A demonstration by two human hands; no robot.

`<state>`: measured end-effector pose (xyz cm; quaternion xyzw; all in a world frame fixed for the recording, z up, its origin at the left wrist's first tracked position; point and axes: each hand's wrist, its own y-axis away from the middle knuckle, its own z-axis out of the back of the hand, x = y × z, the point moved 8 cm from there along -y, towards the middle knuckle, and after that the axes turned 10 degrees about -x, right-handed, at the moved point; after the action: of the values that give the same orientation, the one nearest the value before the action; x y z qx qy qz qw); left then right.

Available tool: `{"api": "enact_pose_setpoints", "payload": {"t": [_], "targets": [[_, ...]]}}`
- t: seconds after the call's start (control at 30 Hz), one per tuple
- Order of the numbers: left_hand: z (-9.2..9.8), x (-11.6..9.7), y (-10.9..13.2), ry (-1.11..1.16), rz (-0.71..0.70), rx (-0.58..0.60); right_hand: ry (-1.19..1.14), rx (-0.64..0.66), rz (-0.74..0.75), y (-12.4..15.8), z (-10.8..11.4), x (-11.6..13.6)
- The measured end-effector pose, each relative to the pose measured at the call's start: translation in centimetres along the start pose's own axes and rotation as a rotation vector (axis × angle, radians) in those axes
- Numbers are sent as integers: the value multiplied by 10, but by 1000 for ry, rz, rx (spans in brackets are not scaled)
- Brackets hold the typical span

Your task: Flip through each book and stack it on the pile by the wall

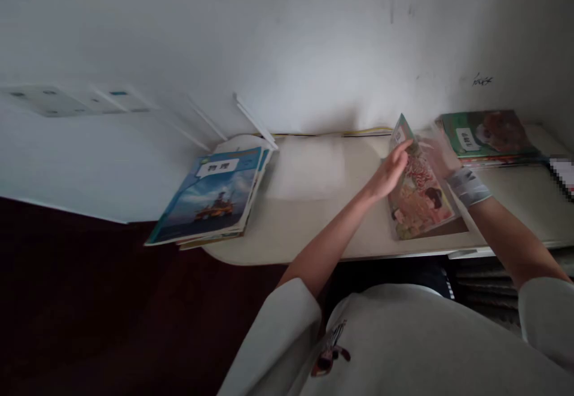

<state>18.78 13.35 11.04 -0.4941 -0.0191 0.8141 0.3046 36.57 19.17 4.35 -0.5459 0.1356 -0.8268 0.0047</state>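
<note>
A booklet with a pink and red picture cover and a green corner (pixel 419 189) lies at a slant on the right half of the white desk. Against its upper left side rests my left hand (pixel 391 171), with fingers stretched out and a fingertip over the cover. My right hand (pixel 437 155) is at the booklet's upper right edge, smeared by motion, so its grip is unclear. A pale band wraps that wrist. Under the booklet's lower right corner shows a dark brown flat patch.
On the desk's left end, a stack of books topped by a blue physics textbook (pixel 210 195) overhangs the edge. Another stack with a green-covered book (pixel 487 136) lies at the back right. A yellow cable (pixel 368 132) runs along the wall. A white strip (pixel 255 122) leans at the back.
</note>
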Motion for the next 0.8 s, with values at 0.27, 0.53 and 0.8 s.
{"api": "enact_pose_setpoints", "payload": {"t": [0.27, 0.53, 0.8], "targets": [[-115, 40, -10, -547, -63, 356, -18, -22, -194, 58, 74, -35], [-85, 65, -43, -761, -61, 248, 482, -136, 6, 95, 62, -49], [-10, 99, -17, -892, 209, 300, 683, 21, 45, 69, 24, -18]]}}
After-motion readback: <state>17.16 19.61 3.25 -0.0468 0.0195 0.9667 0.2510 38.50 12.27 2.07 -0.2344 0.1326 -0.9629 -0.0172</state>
